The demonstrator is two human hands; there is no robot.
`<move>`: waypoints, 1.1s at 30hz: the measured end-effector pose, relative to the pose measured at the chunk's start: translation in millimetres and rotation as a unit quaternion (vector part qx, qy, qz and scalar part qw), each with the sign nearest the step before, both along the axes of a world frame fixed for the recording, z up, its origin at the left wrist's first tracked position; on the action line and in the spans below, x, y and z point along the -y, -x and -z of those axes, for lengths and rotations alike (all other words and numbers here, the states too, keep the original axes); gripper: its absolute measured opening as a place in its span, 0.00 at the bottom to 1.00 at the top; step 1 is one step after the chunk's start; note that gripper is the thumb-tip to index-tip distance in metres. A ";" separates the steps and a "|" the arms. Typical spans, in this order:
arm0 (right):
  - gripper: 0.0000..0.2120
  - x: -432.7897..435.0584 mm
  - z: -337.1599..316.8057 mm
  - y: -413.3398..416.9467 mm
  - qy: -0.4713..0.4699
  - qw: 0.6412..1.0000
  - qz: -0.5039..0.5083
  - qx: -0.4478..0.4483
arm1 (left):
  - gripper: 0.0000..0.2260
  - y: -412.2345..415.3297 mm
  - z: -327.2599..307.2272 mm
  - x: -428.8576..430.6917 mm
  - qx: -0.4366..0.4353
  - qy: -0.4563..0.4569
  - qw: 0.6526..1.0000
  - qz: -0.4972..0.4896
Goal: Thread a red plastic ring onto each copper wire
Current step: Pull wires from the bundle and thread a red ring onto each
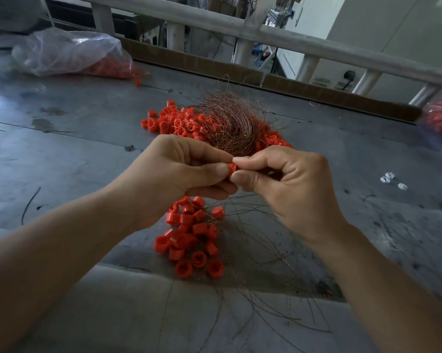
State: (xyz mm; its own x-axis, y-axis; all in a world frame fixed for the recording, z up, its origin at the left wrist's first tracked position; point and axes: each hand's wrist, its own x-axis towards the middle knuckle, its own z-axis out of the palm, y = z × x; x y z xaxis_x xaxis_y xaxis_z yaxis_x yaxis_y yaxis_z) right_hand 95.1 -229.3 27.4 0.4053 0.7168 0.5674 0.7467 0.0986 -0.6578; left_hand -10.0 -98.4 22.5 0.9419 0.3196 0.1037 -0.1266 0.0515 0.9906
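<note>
My left hand [186,169] and my right hand [286,179] meet above the grey table, fingertips together. Between them sits one red plastic ring [231,168], pinched by the thumb and forefinger of each hand; most of it is hidden. A bundle of thin copper wires [230,121] lies just beyond the hands on a heap of loose red rings [179,122]. Below the hands lies a second pile of red rings [192,235] with copper wires [253,250] trailing from them toward the near edge. Whether a wire is in the pinched ring I cannot tell.
A clear plastic bag [69,52] with red rings lies at the far left; another bag [441,121] shows at the right edge. Three small white pieces [390,180] lie on the right of the table [62,138]. A cardboard strip [278,82] and a grey railing [291,39] close the far side.
</note>
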 end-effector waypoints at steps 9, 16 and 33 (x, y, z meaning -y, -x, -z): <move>0.16 4.1 -7.8 -2.8 0.097 0.988 -0.088 -0.081 | 0.10 4.4 -1.8 -8.7 -0.046 0.003 0.994 0.102; 0.07 3.7 -10.3 -1.9 0.149 0.984 -0.093 0.022 | 0.25 4.0 -1.9 -9.7 -0.033 0.026 0.991 0.131; 0.00 4.8 -11.4 9.6 0.146 0.987 -0.059 0.040 | 0.29 9.2 -3.8 3.7 0.036 -0.027 0.993 0.108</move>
State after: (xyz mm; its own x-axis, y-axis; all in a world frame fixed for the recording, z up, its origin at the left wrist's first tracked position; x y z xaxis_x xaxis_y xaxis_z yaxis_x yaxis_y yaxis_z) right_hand 85.5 -234.1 38.8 0.2709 0.8942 0.3564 0.7918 0.0035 -0.6108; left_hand -19.2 -102.1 26.3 0.9776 0.1021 0.1841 -0.1882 0.0321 0.9816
